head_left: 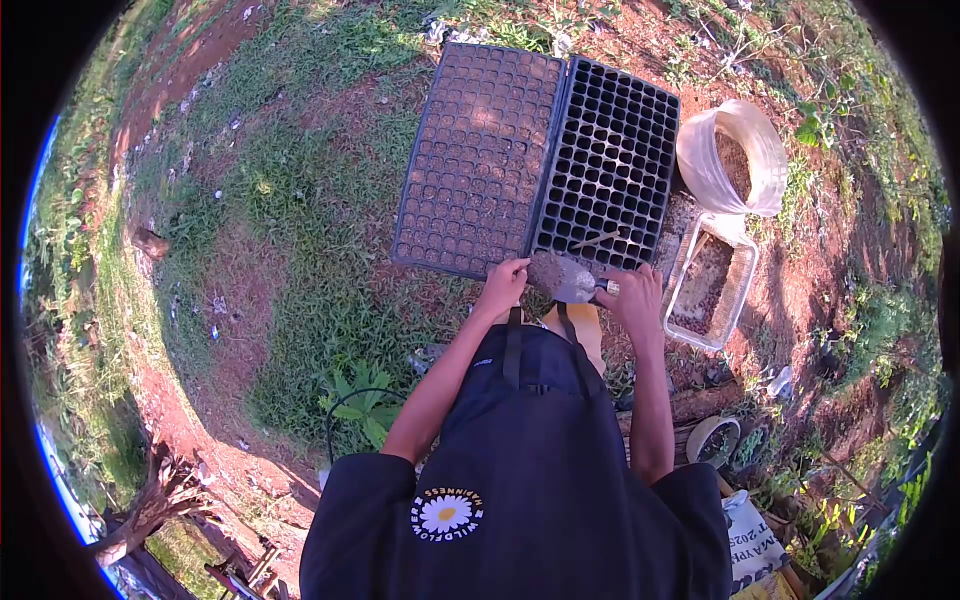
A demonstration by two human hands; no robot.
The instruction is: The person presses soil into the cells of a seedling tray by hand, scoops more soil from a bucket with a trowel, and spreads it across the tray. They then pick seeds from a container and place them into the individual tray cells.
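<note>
My right hand (635, 300) is closed around the dark handle of a trowel (575, 285). Dark soil (545, 270) lies on its metal blade, which points left over the near edge of the trays. My left hand (505, 287) is beside the blade's tip, thumb and fingers pinched together; what they hold, if anything, is too small to make out. Just beyond my hands are two black seedling trays side by side. The left tray (480, 150) has soil in its cells, while the right tray (615, 150) shows dark hollow cells with a thin stick (597, 240) across them.
Right of the trays stand a translucent round tub (770, 180) and a clear rectangular container (742, 270) with some soil and small dark reddish bits inside. A round pot-like thing (713, 440) and a printed white sack (752, 540) are nearer my right side. Grass and reddish earth surround everything.
</note>
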